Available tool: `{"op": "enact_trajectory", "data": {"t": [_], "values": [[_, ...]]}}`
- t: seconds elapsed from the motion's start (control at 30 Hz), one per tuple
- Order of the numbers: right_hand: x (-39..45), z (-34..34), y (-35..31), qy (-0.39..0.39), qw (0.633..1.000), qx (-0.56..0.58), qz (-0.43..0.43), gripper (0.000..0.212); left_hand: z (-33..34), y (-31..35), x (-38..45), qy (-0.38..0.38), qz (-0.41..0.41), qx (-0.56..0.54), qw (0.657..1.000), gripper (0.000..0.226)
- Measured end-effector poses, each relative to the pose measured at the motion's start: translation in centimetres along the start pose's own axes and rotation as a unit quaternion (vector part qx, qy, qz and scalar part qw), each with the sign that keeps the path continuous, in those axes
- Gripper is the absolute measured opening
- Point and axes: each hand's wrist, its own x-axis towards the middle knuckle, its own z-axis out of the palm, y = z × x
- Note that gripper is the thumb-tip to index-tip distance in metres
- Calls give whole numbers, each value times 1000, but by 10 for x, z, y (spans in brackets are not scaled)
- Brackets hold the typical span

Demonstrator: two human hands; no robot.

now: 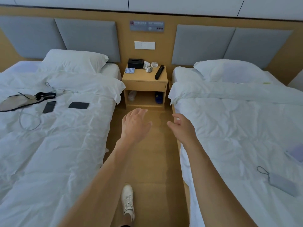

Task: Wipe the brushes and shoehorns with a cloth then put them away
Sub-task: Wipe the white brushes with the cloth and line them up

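On the wooden nightstand [144,77] between two beds lie a folded blue striped cloth [130,70], white brushes [150,66] and a long black shoehorn [159,72] slanting across its right side. My left hand [135,124] and my right hand [182,126] are stretched out over the aisle floor, well short of the nightstand. Both hands hold nothing and their fingers are spread.
A black tissue box [135,63] stands at the nightstand's back. The left bed [54,128] carries a phone, a dark case, a cable and a bag. The right bed [237,128] holds a power bank. My white shoe [127,200] is on the floor.
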Motion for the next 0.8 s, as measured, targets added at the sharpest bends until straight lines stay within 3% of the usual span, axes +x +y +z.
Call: {"op": "enact_trajectory", "data": {"t": [0.47,0.8], "values": [[200,57,-93,68,997,-38,-9,50,-4,-64,233,-22,44,-49,998,56],[326,87,-121,60,997,-43,-21,49,14,-91,353,-24,74,-68,995,53]]}}
